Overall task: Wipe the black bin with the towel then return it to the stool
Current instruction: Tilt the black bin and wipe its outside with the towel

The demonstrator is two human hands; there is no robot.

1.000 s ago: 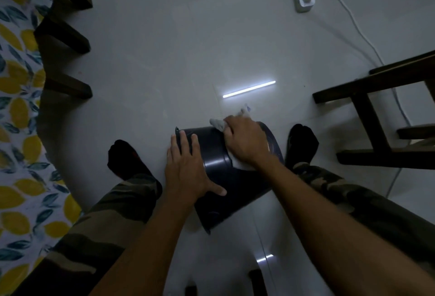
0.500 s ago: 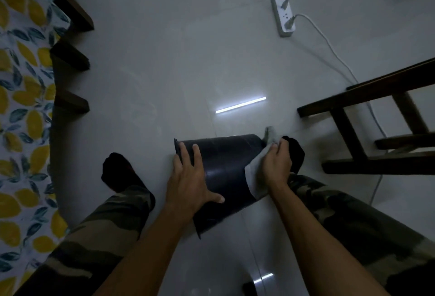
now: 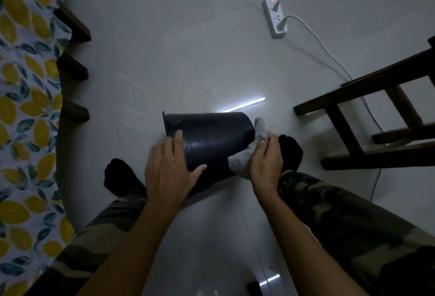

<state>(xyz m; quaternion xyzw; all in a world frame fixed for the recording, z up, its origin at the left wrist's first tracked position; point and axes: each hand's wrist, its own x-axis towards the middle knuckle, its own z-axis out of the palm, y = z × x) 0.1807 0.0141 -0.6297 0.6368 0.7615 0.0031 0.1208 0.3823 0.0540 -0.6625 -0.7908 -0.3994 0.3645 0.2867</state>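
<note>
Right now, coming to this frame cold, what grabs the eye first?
A black plastic bin lies on its side on the pale tiled floor, mid-frame between the person's feet. The left hand steadies it while the right hand presses a crumpled grey towel against its right end. A dark wooden stool stands at right.

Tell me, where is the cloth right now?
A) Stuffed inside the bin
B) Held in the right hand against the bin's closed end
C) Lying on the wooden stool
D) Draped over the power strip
B: the right hand grips the grey cloth and presses it to the closed end of the black bin, which lies on its side.
</note>
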